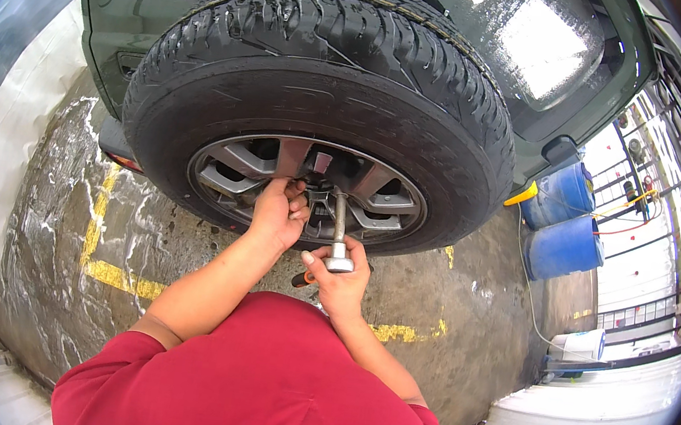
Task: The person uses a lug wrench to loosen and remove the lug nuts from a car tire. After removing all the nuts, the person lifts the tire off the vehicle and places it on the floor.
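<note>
A large spare wheel is mounted on the back of a dark green vehicle [109,35], with a black tire [319,109] around a grey and dark alloy rim [227,179]. My left hand [280,210] is at the middle of the rim, fingers curled beside the hub; whatever they pinch is hidden. In my right hand [342,284] is a ratchet wrench [339,259] with a silver head and a black and orange handle. Its long extension bar [340,217] points into the rim, just right of the hub. The bar's far tip is hard to make out.
Two blue barrels [556,250] stand to the right, with a yellow object [521,194] beside them. A white bucket [579,346] is farther down, near a thin hose [529,293]. The wet concrete floor [54,222] has yellow painted lines [119,278] and foam streaks.
</note>
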A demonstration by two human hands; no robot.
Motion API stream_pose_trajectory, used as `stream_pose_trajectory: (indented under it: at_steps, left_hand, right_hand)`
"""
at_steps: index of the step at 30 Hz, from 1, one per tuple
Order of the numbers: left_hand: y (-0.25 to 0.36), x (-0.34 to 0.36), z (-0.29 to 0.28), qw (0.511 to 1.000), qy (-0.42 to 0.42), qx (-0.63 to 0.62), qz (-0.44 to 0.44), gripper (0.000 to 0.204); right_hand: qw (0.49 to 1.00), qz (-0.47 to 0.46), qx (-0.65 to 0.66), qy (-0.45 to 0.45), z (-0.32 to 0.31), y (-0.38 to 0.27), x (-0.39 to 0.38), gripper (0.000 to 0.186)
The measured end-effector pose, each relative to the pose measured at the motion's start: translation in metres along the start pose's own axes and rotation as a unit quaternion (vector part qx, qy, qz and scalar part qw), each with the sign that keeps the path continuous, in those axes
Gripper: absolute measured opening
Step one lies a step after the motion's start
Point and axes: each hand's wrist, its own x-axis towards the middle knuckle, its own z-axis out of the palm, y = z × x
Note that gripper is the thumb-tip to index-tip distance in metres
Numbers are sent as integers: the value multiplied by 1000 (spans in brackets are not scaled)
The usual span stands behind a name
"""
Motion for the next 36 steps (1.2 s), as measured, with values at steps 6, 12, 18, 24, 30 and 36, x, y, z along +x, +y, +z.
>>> stream_pose_trajectory:
  at_steps: [6, 12, 18, 24, 30, 36]
  left_hand:
    - [2, 9, -1, 999, -6, -52, -16, 11]
    - [1, -6, 8, 999, -31, -22, -9, 11]
    - [0, 12, -3, 998, -25, -61, -15, 9]
    - [1, -1, 9, 1000, -14, -14, -16, 14]
    - [-2, -1, 4, 1000, -3, -15, 21, 14]
    - [-1, 2, 7, 999, -5, -35, -9, 9]
  right_hand:
    - [1000, 6, -6, 2, 1, -4, -1, 51]
    - [1000, -13, -4, -1, -1, -1, 0, 53]
    - [1000, -19, -10, -9, -2, -2, 1, 50]
    - [1000, -10, 4, -11, -4, -3, 1, 50]
    - [1000, -9, -6, -12, -4, -2, 2, 52]
    - [1000, -3, 1, -7, -4, -3, 2, 53]
